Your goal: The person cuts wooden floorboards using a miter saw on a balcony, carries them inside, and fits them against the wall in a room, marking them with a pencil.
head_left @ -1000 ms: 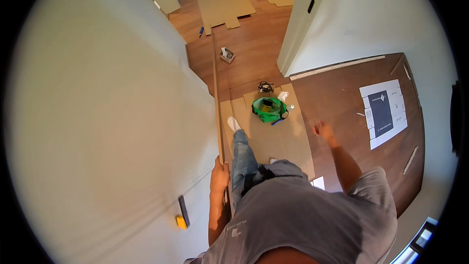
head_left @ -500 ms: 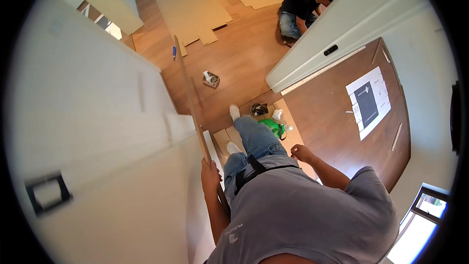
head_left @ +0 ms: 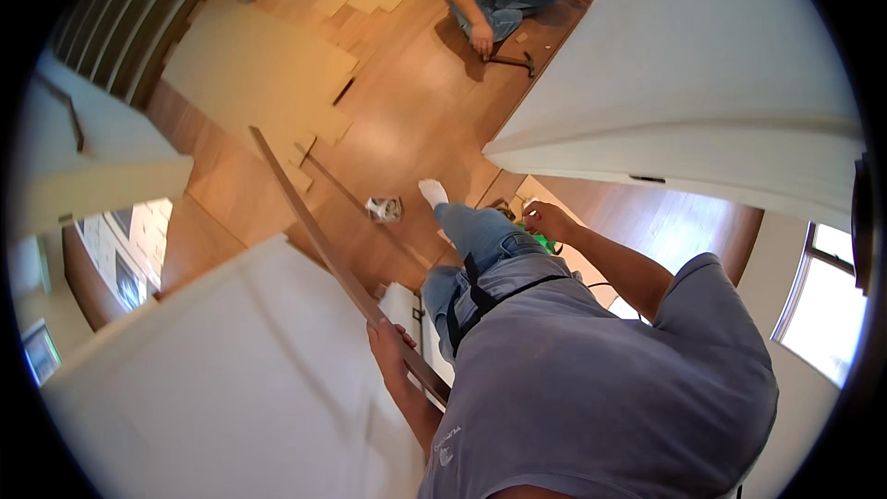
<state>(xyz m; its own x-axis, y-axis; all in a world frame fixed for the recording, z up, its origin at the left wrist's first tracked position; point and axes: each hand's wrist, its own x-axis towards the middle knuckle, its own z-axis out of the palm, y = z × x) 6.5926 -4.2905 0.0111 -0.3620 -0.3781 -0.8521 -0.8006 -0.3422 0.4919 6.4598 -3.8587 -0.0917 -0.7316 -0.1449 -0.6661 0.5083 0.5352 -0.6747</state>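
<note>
A long, narrow brown wooden strip [head_left: 319,238] slants from beside my waist up and away to the left over the floor. My left hand [head_left: 388,344] is wrapped round its lower part, with the fingertips showing on the near side. In front of my right hip hangs my right hand [head_left: 547,220], its fingers curled in. Whether anything small is inside that hand is hidden. Below it, a bright green thing [head_left: 549,245] shows in part on the floor.
White walls stand close on my left [head_left: 268,351] and right [head_left: 665,102]. A small open box [head_left: 384,210] sits on the wood floor ahead. Cardboard sheets [head_left: 249,55] cover the floor beyond. A co-worker sits by the right wall, a hand at a hammer [head_left: 513,62].
I have stepped forward and my view has turned toward the doorway. The strip now leans out farther left over the floor. My right hand has risen a little. The co-worker appears nearer.
</note>
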